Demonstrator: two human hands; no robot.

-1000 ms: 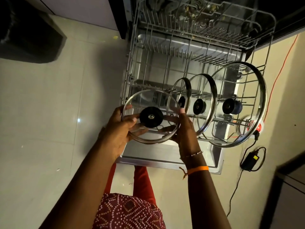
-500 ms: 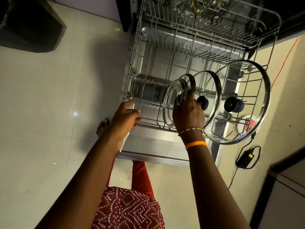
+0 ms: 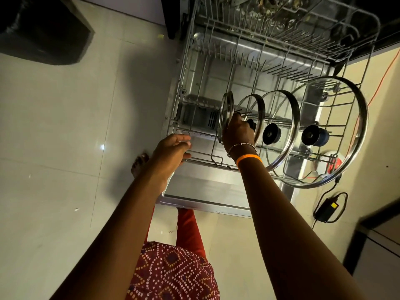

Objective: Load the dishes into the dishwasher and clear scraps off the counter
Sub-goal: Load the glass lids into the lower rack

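Smallest glass lid (image 3: 226, 118) standing on edge in the lower rack (image 3: 194, 158), nearly edge-on to the camera, at the left end of a row of four. Right hand (image 3: 238, 132) curled around it from the right side, fingers hooked over the rim, knob hidden behind the hand. Just right of that lid, a second small lid (image 3: 258, 105), then a medium lid (image 3: 290, 118) with its black knob facing the camera, then a large lid (image 3: 359, 126) with a blue-black knob at the far right end, all upright in the rack's tines, steel rims gleaming. Left of the held lid, left hand (image 3: 173, 148) loosely curled at the rack's front wire, fingertips at or just above the wire, holding nothing; actual contact too close to call. Above and behind the lids, upper rack (image 3: 281, 29) pulled out, dim dishes inside it hard to make out. Below the lower rack, open dishwasher door (image 3: 205, 191) lying flat, shiny steel. Beaded bracelet and orange band (image 3: 249, 158) on the right wrist. Left of the door, a bare foot (image 3: 139, 164) on pale floor tiles (image 3: 54, 126). Far up-left of the racks, a dark bin (image 3: 43, 29). Right of the large lid, an orange cable (image 3: 387, 72) along the floor, plus a black power adapter (image 3: 329, 207) with its coiled cord. Near the bottom, red patterned clothing (image 3: 173, 271).
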